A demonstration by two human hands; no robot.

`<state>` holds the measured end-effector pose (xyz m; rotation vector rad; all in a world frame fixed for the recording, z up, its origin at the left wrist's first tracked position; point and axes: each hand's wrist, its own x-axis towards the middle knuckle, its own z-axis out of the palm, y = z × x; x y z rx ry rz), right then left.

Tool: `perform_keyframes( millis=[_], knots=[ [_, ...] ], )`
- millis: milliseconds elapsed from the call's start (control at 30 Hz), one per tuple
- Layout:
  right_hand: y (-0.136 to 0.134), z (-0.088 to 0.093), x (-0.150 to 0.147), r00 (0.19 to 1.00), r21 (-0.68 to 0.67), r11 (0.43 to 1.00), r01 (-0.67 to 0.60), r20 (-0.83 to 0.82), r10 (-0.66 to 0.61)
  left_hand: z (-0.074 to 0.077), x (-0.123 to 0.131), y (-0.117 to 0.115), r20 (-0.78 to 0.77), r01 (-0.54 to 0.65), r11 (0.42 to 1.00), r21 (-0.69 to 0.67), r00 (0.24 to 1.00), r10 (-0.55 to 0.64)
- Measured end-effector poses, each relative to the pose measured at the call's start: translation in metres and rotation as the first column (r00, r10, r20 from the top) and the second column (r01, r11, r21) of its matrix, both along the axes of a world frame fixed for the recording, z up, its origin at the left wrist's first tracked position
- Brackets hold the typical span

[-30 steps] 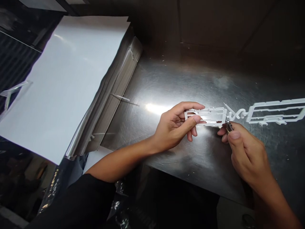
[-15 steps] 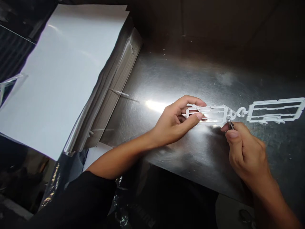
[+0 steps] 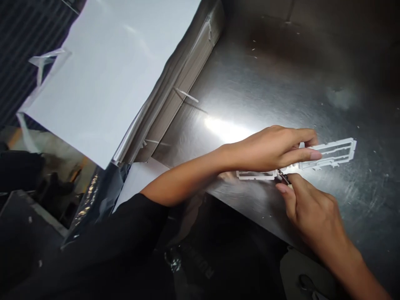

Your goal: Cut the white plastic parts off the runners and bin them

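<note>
Left hand [image 3: 268, 150] stretched long across the white plastic model runner [image 3: 331, 152], thumb lying over its frame, grip hard to tell; right hand [image 3: 315, 212] curled, pinching small metal nippers [image 3: 283, 177] at the runner's middle. Runner close above or on the stainless steel table [image 3: 265, 79], near its edge; black sleeve [image 3: 103, 237] on the left arm, white sheets [image 3: 103, 75] stacked well left.

A sheet stack [image 3: 103, 79] lies left of the plastic sprue [image 3: 331, 151] over the steel table [image 3: 265, 83].
</note>
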<state>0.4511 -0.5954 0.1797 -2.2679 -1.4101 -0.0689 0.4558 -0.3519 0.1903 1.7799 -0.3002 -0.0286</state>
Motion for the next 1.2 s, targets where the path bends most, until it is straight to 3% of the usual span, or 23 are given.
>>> perform_keyframes(
  millis=[200,400,633,800,933,1000,1100,1200],
  knots=[
    [-0.009,0.0,0.018,0.995,0.004,1.0,-0.008,-0.097,0.008,-0.002,-0.001,0.0,-0.065,-0.126,0.969,-0.212,0.991,0.115],
    [-0.024,0.005,0.024,0.968,0.081,0.994,0.078,-0.245,-0.055,0.003,0.001,0.001,-0.239,-0.248,0.842,-0.478,0.96,0.147],
    [-0.028,0.01,0.025,0.898,0.113,0.928,0.355,-0.316,-0.306,0.008,-0.011,-0.004,-0.385,-0.228,0.786,-0.574,0.923,-0.014],
    [-0.025,0.014,0.023,0.859,0.144,0.877,0.458,-0.328,-0.394,0.016,-0.017,-0.012,-0.466,-0.126,0.817,-0.563,0.865,-0.187],
    [-0.025,0.019,0.018,0.787,0.156,0.807,0.57,-0.384,-0.482,0.02,-0.019,-0.019,-0.516,-0.177,0.834,-0.523,0.844,-0.145],
    [-0.027,0.019,0.018,0.787,0.168,0.807,0.566,-0.404,-0.467,0.018,-0.02,-0.023,-0.483,-0.243,0.829,-0.503,0.875,-0.037],
    [-0.028,0.013,0.019,0.814,0.165,0.885,0.436,-0.492,-0.309,0.011,-0.021,-0.026,-0.415,-0.321,0.824,-0.466,0.902,0.116],
    [-0.025,0.005,0.016,0.792,0.193,0.921,0.338,-0.587,-0.168,0.005,-0.022,-0.029,-0.324,-0.303,0.815,-0.494,0.934,0.151]
  ],
)
